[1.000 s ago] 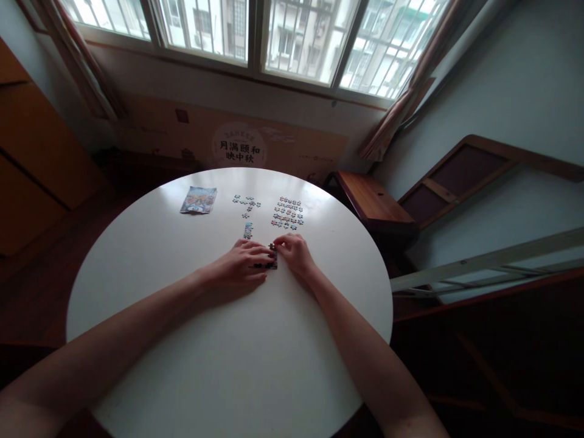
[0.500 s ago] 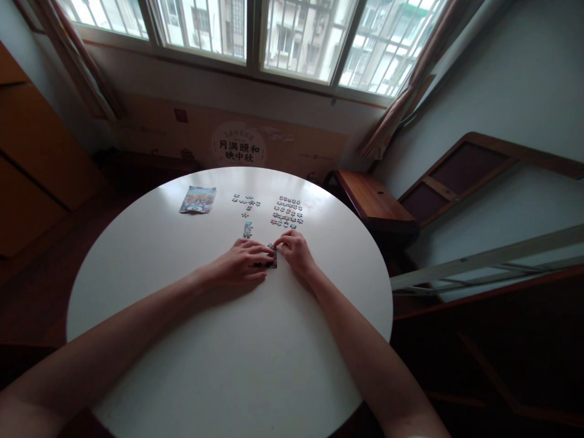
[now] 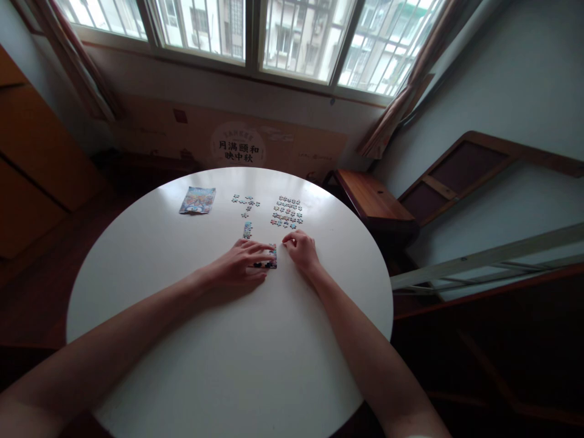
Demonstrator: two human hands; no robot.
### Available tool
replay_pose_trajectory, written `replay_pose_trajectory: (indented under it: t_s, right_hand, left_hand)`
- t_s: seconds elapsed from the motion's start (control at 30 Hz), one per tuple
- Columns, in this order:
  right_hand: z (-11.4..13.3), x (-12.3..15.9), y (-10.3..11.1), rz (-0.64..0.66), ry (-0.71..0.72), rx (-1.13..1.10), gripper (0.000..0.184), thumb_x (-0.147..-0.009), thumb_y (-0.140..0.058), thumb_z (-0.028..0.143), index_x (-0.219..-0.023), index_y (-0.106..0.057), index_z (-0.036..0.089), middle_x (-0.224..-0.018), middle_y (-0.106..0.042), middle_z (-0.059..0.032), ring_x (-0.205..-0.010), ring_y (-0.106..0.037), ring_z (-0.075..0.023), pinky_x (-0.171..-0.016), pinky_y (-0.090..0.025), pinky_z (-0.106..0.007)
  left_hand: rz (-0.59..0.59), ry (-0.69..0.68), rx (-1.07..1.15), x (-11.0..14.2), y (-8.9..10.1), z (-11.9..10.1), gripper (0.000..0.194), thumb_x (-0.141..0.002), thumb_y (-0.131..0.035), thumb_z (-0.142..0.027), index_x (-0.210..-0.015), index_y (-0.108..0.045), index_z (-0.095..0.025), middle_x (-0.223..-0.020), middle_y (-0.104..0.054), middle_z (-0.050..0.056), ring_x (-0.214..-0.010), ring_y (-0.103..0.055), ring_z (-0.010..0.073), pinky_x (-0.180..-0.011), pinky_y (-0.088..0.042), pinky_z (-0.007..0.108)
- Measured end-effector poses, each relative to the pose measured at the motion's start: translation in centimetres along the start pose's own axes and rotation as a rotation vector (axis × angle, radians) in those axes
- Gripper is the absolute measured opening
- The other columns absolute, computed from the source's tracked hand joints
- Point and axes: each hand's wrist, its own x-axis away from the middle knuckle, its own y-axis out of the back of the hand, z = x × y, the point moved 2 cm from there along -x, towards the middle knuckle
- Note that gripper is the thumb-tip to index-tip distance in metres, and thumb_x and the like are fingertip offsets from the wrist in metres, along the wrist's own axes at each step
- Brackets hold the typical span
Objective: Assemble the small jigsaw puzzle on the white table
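Observation:
My left hand (image 3: 244,258) lies over a joined section of jigsaw puzzle (image 3: 274,263), its fingers stretched out and spread across the pieces. Much of that section is hidden under the hand; its right edge shows beyond the fingertips. Just to the right, a small gap from the section, my right hand (image 3: 301,248) rests with fingers curled and pressed together; whether a piece is between them I cannot make out. Above my left fingers lies a small joined strip of puzzle pieces (image 3: 247,230). Rows of loose puzzle pieces (image 3: 288,211) lie beyond my right hand.
More scattered puzzle pieces (image 3: 249,202) lie left of the rows. A colourful printed packet (image 3: 198,200) is on the far left of the round white table (image 3: 228,359). A wooden bench (image 3: 374,194) stands past the table's right edge, and windows (image 3: 301,39) line the back wall.
My right hand has drawn back slightly to the right, off the edge of the joined section, leaving its upper right corner visible. My left hand has stayed on the section.

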Motion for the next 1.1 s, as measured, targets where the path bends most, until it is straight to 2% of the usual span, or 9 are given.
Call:
replay_pose_trajectory:
  t_s: [0.07, 0.13, 0.3, 0.4, 0.5, 0.6, 0.73, 0.9, 1.1]
  right_hand:
    - [0.0, 0.0, -0.1, 0.0, 0.001, -0.002, 0.019, -0.082, -0.055, 0.015, -0.076, -0.072, 0.022, -0.086, -0.066, -0.0016, -0.073, -0.058, -0.0151, -0.084, -0.042, -0.032]
    - [-0.1, 0.0, -0.1, 0.0, 0.003, -0.002, 0.02, -0.081, -0.055, 0.014, -0.076, -0.072, 0.023, -0.085, -0.065, -0.0013, -0.073, -0.058, -0.015, -0.083, -0.042, -0.031]
    - [-0.2, 0.0, -0.2, 0.008, 0.01, 0.008, 0.02, -0.082, -0.055, 0.015, -0.076, -0.072, 0.023, -0.085, -0.065, -0.0014, -0.076, -0.059, -0.0157, -0.084, -0.041, -0.032]
    - [-0.3, 0.1, -0.3, 0.018, 0.006, 0.01, 0.02, -0.083, -0.054, 0.016, -0.077, -0.072, 0.023, -0.087, -0.065, -0.0016, -0.078, -0.059, -0.0163, -0.087, -0.04, -0.034]
    - [-0.2, 0.1, -0.2, 0.025, 0.007, 0.005, 0.021, -0.082, -0.054, 0.014, -0.077, -0.072, 0.023, -0.089, -0.065, -0.0019, -0.079, -0.059, -0.0167, -0.088, -0.039, -0.035]
    - [0.0, 0.1, -0.1, 0.029, 0.003, 0.01, 0.022, -0.081, -0.053, 0.013, -0.077, -0.072, 0.024, -0.088, -0.065, -0.0017, -0.08, -0.059, -0.0167, -0.087, -0.039, -0.034]
    - [0.0, 0.1, -0.1, 0.029, 0.01, 0.03, 0.022, -0.081, -0.053, 0.013, -0.078, -0.072, 0.024, -0.088, -0.065, -0.0016, -0.083, -0.06, -0.0177, -0.088, -0.039, -0.034]
    - [0.0, 0.1, -0.1, 0.035, 0.011, 0.041, 0.023, -0.081, -0.052, 0.012, -0.079, -0.072, 0.024, -0.089, -0.066, -0.0023, -0.083, -0.06, -0.0179, -0.088, -0.04, -0.035]
    - [-0.1, 0.1, -0.1, 0.027, 0.015, 0.046, 0.023, -0.081, -0.052, 0.013, -0.078, -0.072, 0.024, -0.088, -0.065, -0.0017, -0.082, -0.06, -0.0171, -0.087, -0.04, -0.034]
  left_hand:
    - [-0.039, 0.023, -0.022, 0.0, -0.1, 0.2, 0.04, -0.09, -0.054, -0.039, -0.129, -0.055, -0.034, -0.142, -0.051, 0.003, -0.126, -0.048, 0.024, -0.105, -0.032, 0.042]
    - [-0.125, 0.103, -0.061, 0.0, 0.0, 0.6, 0.038, -0.09, -0.053, -0.039, -0.128, -0.057, -0.033, -0.14, -0.053, 0.004, -0.125, -0.048, 0.0244, -0.104, -0.032, 0.043]
    - [-0.351, 0.443, -0.158, 0.3, 0.8, 2.1, 0.034, -0.093, -0.045, -0.036, -0.122, -0.061, -0.026, -0.131, -0.059, 0.007, -0.117, -0.054, 0.0266, -0.099, -0.035, 0.046]
    - [-0.371, 0.595, -0.188, 0.5, 0.9, 3.0, 0.038, -0.093, -0.042, -0.036, -0.125, -0.059, -0.025, -0.131, -0.059, 0.009, -0.119, -0.053, 0.0281, -0.1, -0.034, 0.048]
    - [-0.291, 0.696, -0.176, 0.6, 0.3, 4.0, 0.046, -0.095, -0.035, -0.044, -0.132, -0.054, -0.024, -0.137, -0.056, 0.011, -0.126, -0.049, 0.0292, -0.102, -0.031, 0.051]
    - [-0.224, 0.708, -0.179, 0.6, -0.3, 4.5, 0.05, -0.097, -0.027, -0.047, -0.137, -0.049, -0.027, -0.144, -0.05, 0.01, -0.132, -0.043, 0.0291, -0.107, -0.024, 0.055]
    - [-0.16, 0.656, -0.227, 0.7, -0.8, 4.6, 0.051, -0.096, -0.031, -0.05, -0.137, -0.049, -0.026, -0.144, -0.049, 0.011, -0.136, -0.038, 0.0319, -0.108, -0.022, 0.057]
    - [-0.173, 0.612, -0.268, 0.9, -0.9, 4.6, 0.048, -0.093, -0.039, -0.05, -0.135, -0.052, -0.029, -0.143, -0.05, 0.01, -0.134, -0.039, 0.0315, -0.108, -0.026, 0.053]
    - [-0.163, 0.619, -0.285, 0.8, -0.8, 4.4, 0.046, -0.096, -0.033, -0.042, -0.137, -0.049, -0.029, -0.143, -0.05, 0.008, -0.134, -0.04, 0.0294, -0.107, -0.028, 0.052]
